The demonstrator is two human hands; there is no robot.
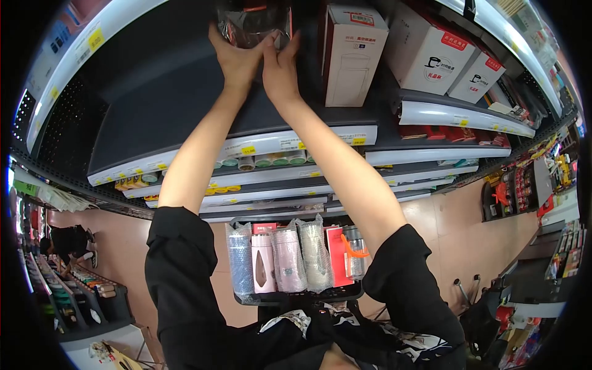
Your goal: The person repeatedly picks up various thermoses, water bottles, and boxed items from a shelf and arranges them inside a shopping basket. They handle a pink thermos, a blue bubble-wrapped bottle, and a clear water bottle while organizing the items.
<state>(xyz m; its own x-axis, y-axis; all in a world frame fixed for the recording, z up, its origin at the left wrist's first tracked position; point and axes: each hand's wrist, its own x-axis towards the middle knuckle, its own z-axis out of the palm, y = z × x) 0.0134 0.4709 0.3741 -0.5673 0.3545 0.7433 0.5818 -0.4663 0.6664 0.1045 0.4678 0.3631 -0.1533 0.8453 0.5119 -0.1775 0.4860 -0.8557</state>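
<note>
Both arms reach up onto the dark top shelf. My left hand [239,61] and my right hand [280,71] are closed around the near side of a dark package in shiny clear plastic [253,28]. Its far part is cut off by the picture's top edge, so I cannot make out its contents. To the right of my right hand stands a tall white box [353,68] with a flask drawn on it, apart from my fingers.
White gift boxes with a cup print [435,65] stand farther right. Lower shelves have price-label strips [246,149]. Below my arms, a black basket [265,301] holds several wrapped bottles [287,259] and a red box [338,256]. Another person [68,243] bends at the left.
</note>
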